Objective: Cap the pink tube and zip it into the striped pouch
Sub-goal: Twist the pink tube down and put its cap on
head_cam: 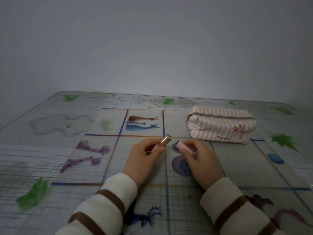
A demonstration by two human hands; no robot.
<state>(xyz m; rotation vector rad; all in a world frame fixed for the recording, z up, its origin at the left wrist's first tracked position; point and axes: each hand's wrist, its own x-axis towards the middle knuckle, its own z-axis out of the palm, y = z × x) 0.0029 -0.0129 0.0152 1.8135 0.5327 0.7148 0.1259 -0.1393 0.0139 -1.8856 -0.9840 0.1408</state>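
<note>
My left hand grips the pink tube, whose gold end points up and to the right. My right hand holds the pink cap, its open end facing left toward the tube. A small gap separates cap and tube. The pink-and-white striped pouch lies on the table behind and to the right of my hands, with its zipper closed along the top.
The table has a glass top over a patterned cloth with green leaves and painted squares. A plain grey wall stands right behind the table's far edge. My sleeves are cream with brown stripes.
</note>
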